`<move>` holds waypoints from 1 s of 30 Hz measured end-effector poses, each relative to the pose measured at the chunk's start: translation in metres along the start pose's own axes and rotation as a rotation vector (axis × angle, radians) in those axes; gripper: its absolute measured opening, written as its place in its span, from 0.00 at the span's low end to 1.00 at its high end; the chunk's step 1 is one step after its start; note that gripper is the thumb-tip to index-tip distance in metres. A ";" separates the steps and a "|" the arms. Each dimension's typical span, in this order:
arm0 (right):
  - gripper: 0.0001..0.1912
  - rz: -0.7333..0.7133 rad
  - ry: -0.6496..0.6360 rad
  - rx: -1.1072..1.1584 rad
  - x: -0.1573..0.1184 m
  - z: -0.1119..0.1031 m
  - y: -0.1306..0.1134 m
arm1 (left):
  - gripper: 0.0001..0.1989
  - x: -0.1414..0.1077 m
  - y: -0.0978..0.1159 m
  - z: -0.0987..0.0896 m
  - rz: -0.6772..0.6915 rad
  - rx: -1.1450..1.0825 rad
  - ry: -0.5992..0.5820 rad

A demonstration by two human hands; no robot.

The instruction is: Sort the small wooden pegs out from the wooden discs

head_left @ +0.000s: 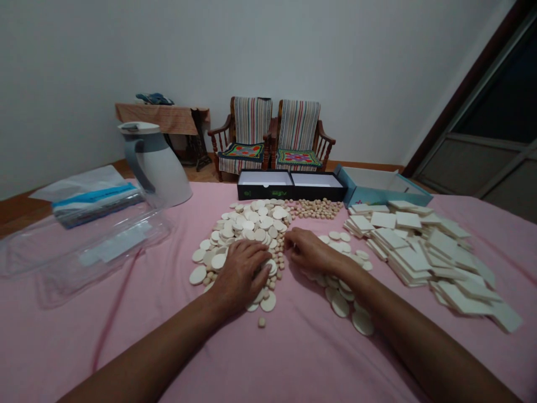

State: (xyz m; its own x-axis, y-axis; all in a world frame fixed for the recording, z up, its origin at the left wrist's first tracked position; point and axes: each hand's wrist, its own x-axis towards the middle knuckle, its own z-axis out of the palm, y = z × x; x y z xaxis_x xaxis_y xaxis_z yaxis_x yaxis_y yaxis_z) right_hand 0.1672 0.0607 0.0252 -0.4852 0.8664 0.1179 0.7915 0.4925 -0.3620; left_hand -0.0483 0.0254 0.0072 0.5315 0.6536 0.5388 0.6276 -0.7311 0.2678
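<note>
Sorting lightly should prevent slides: past a near loose cube [262, 322], the left grip [240, 274] lies loosely open on the disc heap [265, 223]; the right grip [310, 251] curls, contents unclear; the cube pile [319, 209] sits far.

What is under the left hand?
At the edges of the left hand, pale round discs and small wooden blocks show; whatever it covers cannot be seen.
</note>
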 end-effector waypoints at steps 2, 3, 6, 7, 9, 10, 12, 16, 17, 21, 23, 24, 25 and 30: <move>0.08 0.129 0.037 -0.060 0.002 -0.008 0.012 | 0.08 -0.001 0.000 0.000 -0.001 -0.005 0.006; 0.09 0.196 0.088 -0.090 0.003 -0.011 0.018 | 0.08 -0.001 -0.001 0.000 -0.002 -0.006 0.008; 0.14 0.258 0.342 -0.078 0.007 -0.014 0.033 | 0.08 -0.001 -0.001 0.000 -0.004 -0.006 0.003; 0.16 0.228 0.405 -0.042 0.008 -0.013 0.036 | 0.08 -0.001 -0.001 0.000 -0.003 -0.005 0.003; 0.16 0.124 0.420 0.029 0.009 -0.006 0.034 | 0.08 -0.001 -0.001 0.001 0.001 -0.002 0.006; 0.15 0.069 0.385 0.052 0.009 -0.001 0.031 | 0.08 -0.001 -0.001 0.001 0.003 0.000 0.008; 0.13 -0.019 0.283 0.071 0.009 0.008 0.022 | 0.08 0.000 -0.001 0.001 0.001 0.001 0.010; 0.10 -0.031 0.169 0.006 0.007 0.021 0.004 | 0.08 0.000 0.000 0.001 0.000 0.000 0.012; 0.10 -0.010 0.169 -0.017 0.006 0.022 0.001 | 0.08 0.000 0.000 0.001 0.000 0.001 0.011; 0.09 0.047 0.179 -0.050 0.004 0.023 0.002 | 0.08 0.000 0.001 0.000 0.003 0.007 0.006; 0.08 0.083 0.168 -0.054 0.005 0.021 0.009 | 0.08 0.000 0.001 0.000 0.005 0.009 0.005; 0.06 0.111 0.163 -0.057 0.005 0.018 0.014 | 0.08 0.000 0.001 0.000 0.006 0.011 0.007; 0.05 0.144 0.173 -0.059 0.006 0.016 0.019 | 0.08 0.001 0.001 -0.001 0.006 0.013 0.008; 0.15 0.164 0.472 0.032 0.011 0.002 0.037 | 0.09 0.002 0.001 -0.001 0.013 0.018 0.009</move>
State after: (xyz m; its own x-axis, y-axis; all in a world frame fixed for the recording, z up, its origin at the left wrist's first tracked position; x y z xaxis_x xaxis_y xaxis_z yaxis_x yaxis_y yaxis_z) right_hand 0.1906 0.0885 0.0110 -0.1282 0.8786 0.4599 0.8277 0.3503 -0.4384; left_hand -0.0473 0.0258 0.0087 0.5345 0.6421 0.5496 0.6305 -0.7360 0.2466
